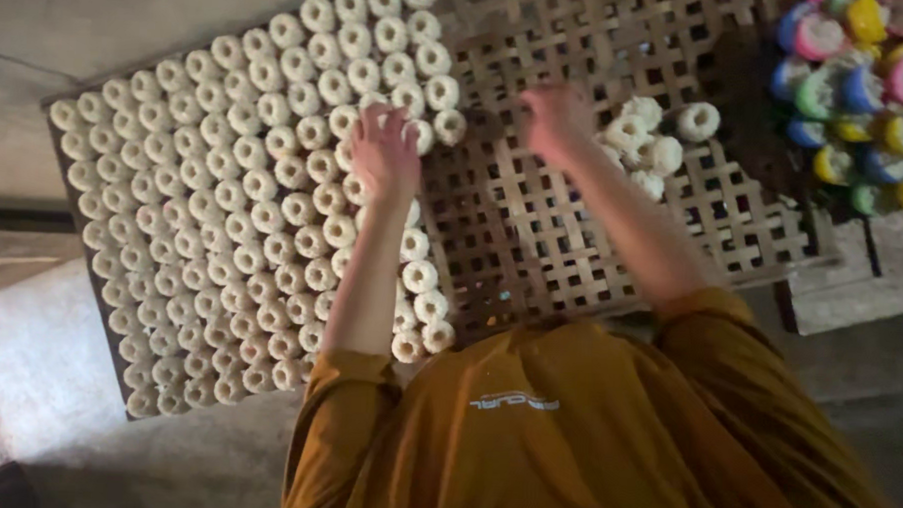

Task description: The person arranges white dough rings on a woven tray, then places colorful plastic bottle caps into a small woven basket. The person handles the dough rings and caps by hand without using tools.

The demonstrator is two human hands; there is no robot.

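Two hands (386,152) (556,117) over ring-shaped pale pieces (223,216) on woven lattice tray (572,238)

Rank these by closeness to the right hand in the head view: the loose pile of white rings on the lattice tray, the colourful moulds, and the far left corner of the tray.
From the right hand:
1. Loose pile of white rings, just beside the hand on the lattice tray.
2. Colourful moulds, off the tray at upper right.
3. Far left corner of the tray, past the packed rows of rings.

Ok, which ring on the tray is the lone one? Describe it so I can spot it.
Start at the woven bamboo tray, then go to its bare half, where a small heap of white rings lies. The lone ring sits just beyond that heap, toward the coloured moulds, apart from the others.
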